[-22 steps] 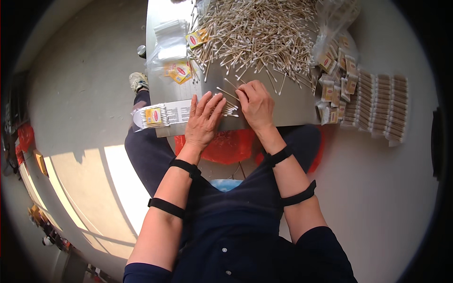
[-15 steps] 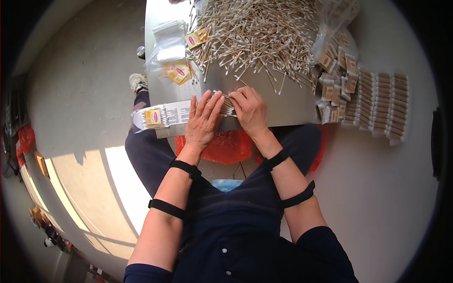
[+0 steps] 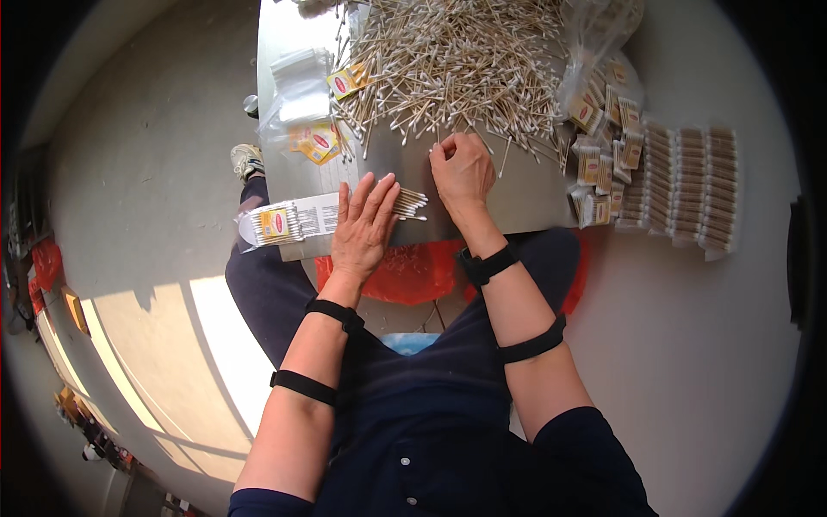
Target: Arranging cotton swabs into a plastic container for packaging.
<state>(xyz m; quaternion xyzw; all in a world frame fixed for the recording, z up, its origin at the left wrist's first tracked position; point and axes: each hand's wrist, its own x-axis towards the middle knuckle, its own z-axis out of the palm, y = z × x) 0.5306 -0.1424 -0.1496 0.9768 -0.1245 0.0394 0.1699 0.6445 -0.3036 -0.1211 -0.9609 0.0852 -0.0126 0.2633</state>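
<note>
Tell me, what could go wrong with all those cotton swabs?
The small bunch of swabs beside the left hand might scatter if bumped. The labelled swab pack pokes past the left edge of the table, so a nudge could knock it off. The big loose pile might spread too.

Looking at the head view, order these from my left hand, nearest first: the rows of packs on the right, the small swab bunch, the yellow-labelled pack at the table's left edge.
From your left hand:
1. Small swab bunch, just to its right.
2. Yellow-labelled pack, to its left.
3. Rows of packs, far right.
</note>
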